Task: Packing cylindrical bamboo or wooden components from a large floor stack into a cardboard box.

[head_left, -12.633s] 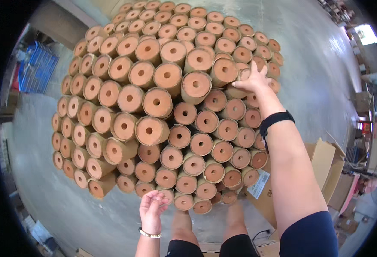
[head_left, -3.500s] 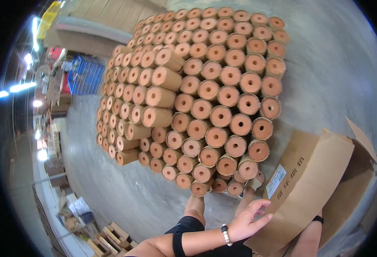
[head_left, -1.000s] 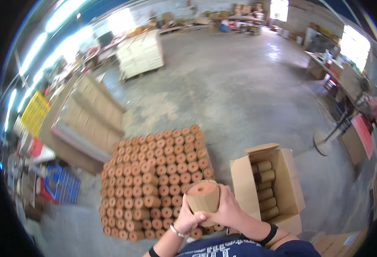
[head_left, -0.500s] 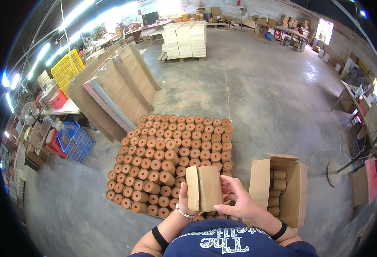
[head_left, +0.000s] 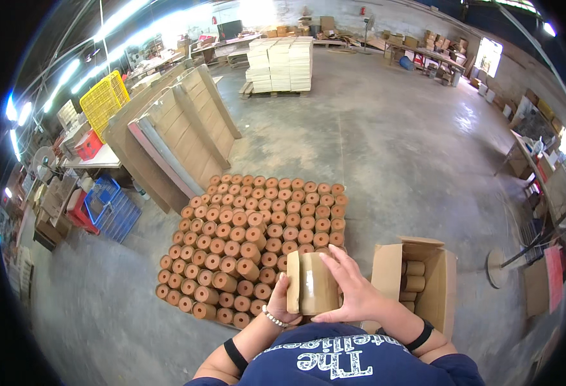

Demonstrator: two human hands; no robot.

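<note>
In front of my body, my left hand (head_left: 282, 302) grips a flat piece of cardboard (head_left: 293, 283) by its left side, the thumb along its edge. Pressed against that piece is a brown cylinder (head_left: 317, 286) with a shiny face. My right hand (head_left: 355, 289) curves round the cylinder's right side, its fingers over the top and its thumb below. Beyond my hands, many clay-coloured cylinders (head_left: 231, 249) stand in packed rows, each with a hole in its top; some stand higher than others. At my right is an open cardboard box (head_left: 438, 289) with several brown cylinders (head_left: 413, 283) lying inside.
Wooden pallets (head_left: 193, 122) lean upright at the left, near a blue crate (head_left: 119, 215) and a yellow crate (head_left: 105, 103). A pallet stack of pale blocks (head_left: 279, 65) stands farther off. A fan stand (head_left: 501, 267) is right of the box.
My right hand has moved up and over the cylinder, its fingers now across the top right. The cylinder and cardboard piece have shifted slightly right, and a shiny face now shows.
</note>
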